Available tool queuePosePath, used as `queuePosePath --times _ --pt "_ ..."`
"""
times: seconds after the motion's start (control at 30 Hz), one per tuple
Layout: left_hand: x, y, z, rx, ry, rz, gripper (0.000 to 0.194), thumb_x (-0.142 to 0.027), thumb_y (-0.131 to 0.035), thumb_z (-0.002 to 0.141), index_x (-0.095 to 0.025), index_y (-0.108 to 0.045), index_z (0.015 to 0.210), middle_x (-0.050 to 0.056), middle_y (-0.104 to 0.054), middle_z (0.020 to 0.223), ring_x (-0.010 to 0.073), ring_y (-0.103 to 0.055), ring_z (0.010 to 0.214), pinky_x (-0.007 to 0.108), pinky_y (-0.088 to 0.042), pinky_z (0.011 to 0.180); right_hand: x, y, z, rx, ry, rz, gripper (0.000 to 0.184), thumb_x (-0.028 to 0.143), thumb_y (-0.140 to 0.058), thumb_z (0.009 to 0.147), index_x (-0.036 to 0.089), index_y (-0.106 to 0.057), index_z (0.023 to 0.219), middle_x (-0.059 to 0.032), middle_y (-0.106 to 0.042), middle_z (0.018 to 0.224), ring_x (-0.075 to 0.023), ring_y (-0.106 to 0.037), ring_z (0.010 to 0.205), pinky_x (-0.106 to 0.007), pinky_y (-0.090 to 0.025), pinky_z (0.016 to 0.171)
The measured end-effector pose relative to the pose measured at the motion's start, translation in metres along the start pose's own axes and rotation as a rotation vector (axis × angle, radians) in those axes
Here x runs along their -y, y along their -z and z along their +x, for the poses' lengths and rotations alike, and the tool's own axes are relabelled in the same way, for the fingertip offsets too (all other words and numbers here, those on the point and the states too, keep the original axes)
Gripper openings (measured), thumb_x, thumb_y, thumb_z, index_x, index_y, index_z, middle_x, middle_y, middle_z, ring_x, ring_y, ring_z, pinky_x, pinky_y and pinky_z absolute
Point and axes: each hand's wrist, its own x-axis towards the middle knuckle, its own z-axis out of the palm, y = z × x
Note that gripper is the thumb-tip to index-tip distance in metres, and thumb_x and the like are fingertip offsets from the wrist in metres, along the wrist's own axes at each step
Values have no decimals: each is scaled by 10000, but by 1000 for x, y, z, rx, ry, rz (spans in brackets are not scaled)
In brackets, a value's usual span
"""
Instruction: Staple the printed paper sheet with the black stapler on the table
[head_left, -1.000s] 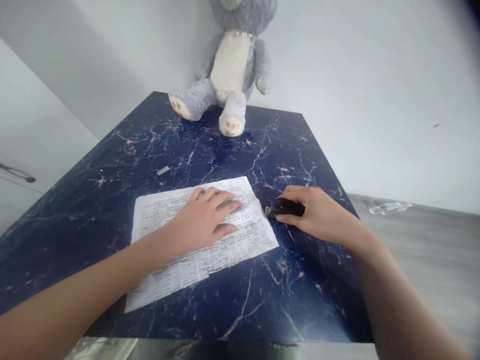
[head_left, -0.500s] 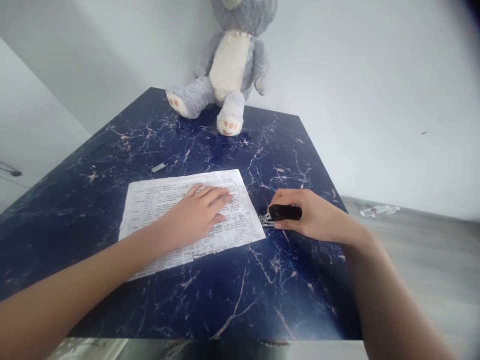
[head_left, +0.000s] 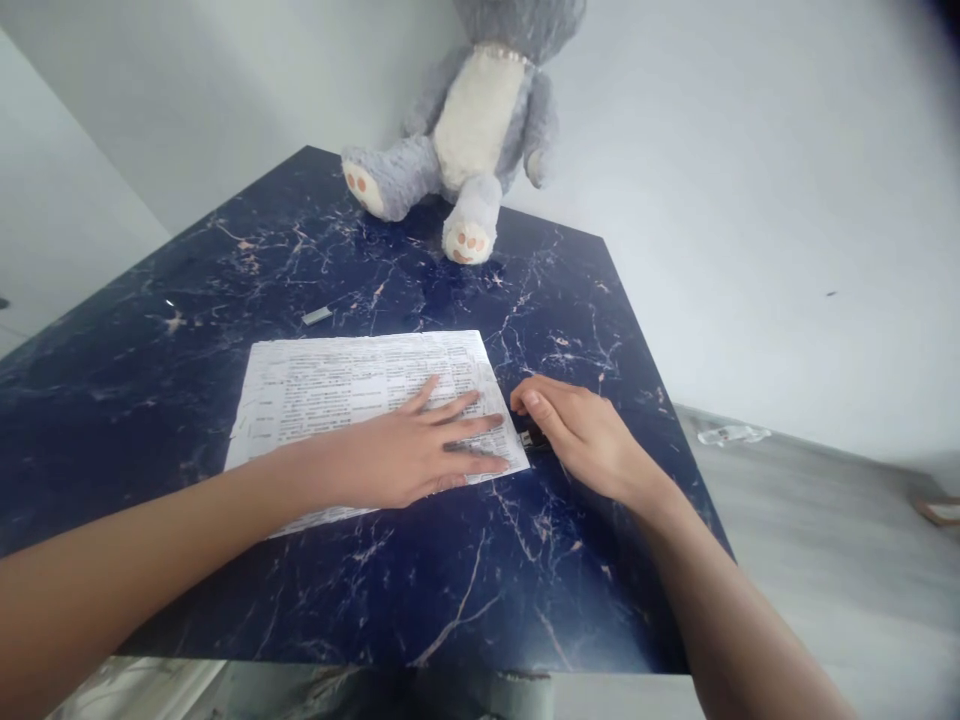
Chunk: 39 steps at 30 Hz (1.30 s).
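Note:
A printed sheet of paper (head_left: 322,385) lies on the dark blue marbled table. My left hand (head_left: 420,455) rests flat across its right half, fingers spread. At the paper's right edge my right hand (head_left: 577,430) is closed over a black stapler (head_left: 531,438), with curled fingers and the thumb on top. Only the stapler's metal front end shows beside the paper's edge; the hand hides the rest of its body. Whether the paper's edge sits in the stapler's jaws I cannot tell.
A large grey and white teddy bear (head_left: 480,120) sits at the table's back edge. Left of centre, a small grey strip, perhaps staples (head_left: 316,316), lies behind the paper. A clear plastic item (head_left: 733,435) is on the floor to the right, against the wall.
My right hand has turned from gripping the stapler's sides to covering it from above. My left hand has slid toward the paper's near right corner and spread its fingers.

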Motion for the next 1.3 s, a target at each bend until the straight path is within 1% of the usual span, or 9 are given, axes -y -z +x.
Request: queuePosePath --times 0.3,0.4,0.53,0.7,0.77,0.87,0.97,1.1,1.3 --pt "3 -2 -2 -46 -39 -37 452 -334 -444 1040 -452 -454 1477 -18 -293 1645 278 -217 1535 546 -97 1244 19 -34 5 -106 11 -628 355 326 -312 1044 182 -625 959 -129 -648 993 -269 -549 943 -365 -365 764" --pt "1 4 -1 -56 -28 -116 443 -336 -477 1028 -457 -482 1454 -16 -333 1627 277 -252 1524 556 -115 1243 15 -26 6 -74 31 -496 364 369 -338 1044 178 -634 950 -136 -655 957 -270 -567 906 -363 -378 742" --pt "1 13 -1 -61 -6 -247 427 -351 -561 990 -468 -540 1400 -32 -440 1566 262 -318 1499 535 -124 1252 -16 13 1 195 191 -6 292 482 -493 1003 230 -631 1051 -42 -671 951 -203 -592 830 -319 -424 721" --pt "-4 22 2 -2 -33 -321 372 -352 -596 970 -455 -611 1328 -42 -501 1520 250 -346 1486 519 -117 1260 -63 46 -4 344 277 101 278 474 -707 855 208 -671 929 -40 -654 954 -203 -593 836 -329 -430 729" --pt "-8 23 3 34 -73 -338 357 -357 -612 959 -445 -631 1305 -37 -511 1512 255 -359 1480 524 -126 1259 -75 53 -5 302 227 85 252 445 -696 862 197 -654 876 -34 -648 891 -191 -584 785 -320 -413 694" --pt "-12 23 3 22 -128 -376 303 -382 -661 925 -388 -685 1227 6 -562 1464 279 -425 1435 529 -185 1241 -76 55 -5 21 44 41 302 483 -670 873 186 -616 876 -26 -632 817 -179 -559 709 -311 -380 644" --pt "-7 20 3 -300 83 -492 238 -410 -578 971 -299 -704 1138 69 -672 1284 262 -558 1280 492 -353 1148 -53 38 1 -230 -113 112 332 512 -593 925 182 -585 959 -24 -620 802 -166 -534 659 -301 -358 600" --pt "14 11 5 -896 521 -798 314 -420 -427 1022 -235 -660 1122 86 -660 1270 242 -579 1232 445 -430 1075 -5 -11 21 -227 6 218 258 436 -617 923 183 -571 935 -39 -621 864 -167 -551 723 -300 -397 648" --pt "31 3 9 -954 566 -1171 305 -414 -479 993 -203 -685 1071 98 -677 1265 230 -601 1229 421 -419 1107 -5 -22 26 32 167 475 423 439 -712 868 191 -627 1199 -85 -674 1120 -224 -626 968 -392 -494 860"
